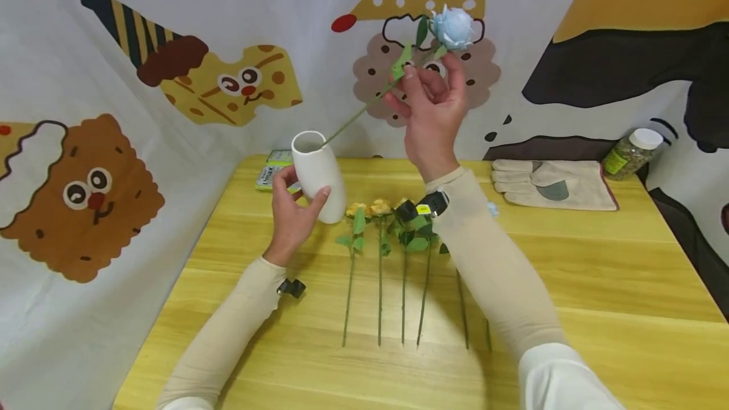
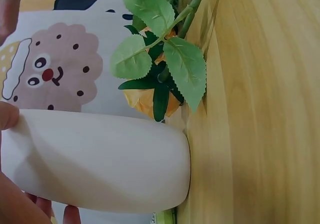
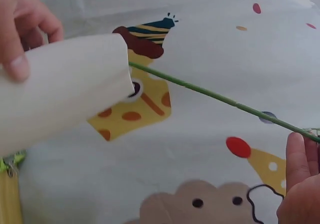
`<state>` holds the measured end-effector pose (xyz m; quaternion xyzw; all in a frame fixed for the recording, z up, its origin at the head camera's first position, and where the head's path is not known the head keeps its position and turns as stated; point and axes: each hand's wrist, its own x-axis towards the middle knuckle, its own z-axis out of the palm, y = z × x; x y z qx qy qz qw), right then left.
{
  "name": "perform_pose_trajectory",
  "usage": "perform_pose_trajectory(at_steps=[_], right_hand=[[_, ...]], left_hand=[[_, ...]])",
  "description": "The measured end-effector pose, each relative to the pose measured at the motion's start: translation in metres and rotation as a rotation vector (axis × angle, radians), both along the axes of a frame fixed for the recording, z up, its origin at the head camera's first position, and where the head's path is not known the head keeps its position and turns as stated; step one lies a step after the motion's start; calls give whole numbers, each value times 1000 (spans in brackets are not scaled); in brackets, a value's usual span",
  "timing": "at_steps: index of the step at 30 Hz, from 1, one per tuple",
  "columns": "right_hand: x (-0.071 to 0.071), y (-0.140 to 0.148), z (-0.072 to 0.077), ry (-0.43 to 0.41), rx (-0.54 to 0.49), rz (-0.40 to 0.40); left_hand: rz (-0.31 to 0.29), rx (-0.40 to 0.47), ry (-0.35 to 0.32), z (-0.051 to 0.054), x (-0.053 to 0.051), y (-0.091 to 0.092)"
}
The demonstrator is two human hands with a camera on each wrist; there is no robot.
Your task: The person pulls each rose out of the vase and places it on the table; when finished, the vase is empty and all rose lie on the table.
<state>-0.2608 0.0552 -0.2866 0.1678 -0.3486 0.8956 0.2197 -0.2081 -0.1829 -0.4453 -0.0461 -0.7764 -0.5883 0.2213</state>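
A white vase (image 1: 320,176) stands slightly tilted on the table, its mouth turned up. My left hand (image 1: 293,214) grips it around the lower body, thumb in front and fingers behind. Above and to the right, my right hand (image 1: 435,106) pinches the stem of an artificial light-blue rose (image 1: 452,28) just below the bloom. The green stem (image 3: 210,94) slants down, and its lower end is at the vase mouth, with the tip hidden inside. Several yellow roses (image 1: 380,209) with green leaves (image 2: 185,66) lie on the table right of the vase.
A wooden table (image 1: 598,271) meets a patterned cloth backdrop. A work glove (image 1: 552,185) and a white-lidded jar (image 1: 632,154) lie at the back right. Behind the vase is a green packet (image 1: 267,176). Part of another blue bloom (image 1: 492,209) shows beside my right forearm.
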Motion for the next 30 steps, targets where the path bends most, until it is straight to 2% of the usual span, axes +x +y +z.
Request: perform_pose_trajectory(at_steps=[5,8,11,18,23,30], right_hand=[[2,17,-5,54,-20,-40],[5,30,-7,47,-6,-64],[9,45,-9,41,81,-105],[26,83,-21,-92,217,-123],[38,113,-37,-138,365,-171],[52,153,-62,-210,579,-193]], left_hand=[[9,-10,-5,-2,2,-1],[2,-20,3,-3,1,-1],[-3,-21,20,-4,-1,-1],[-4,-7,8,-4,-2,-2],[-21,4,7,-4,-2,0],[-17,11,9,-4,-2,2]])
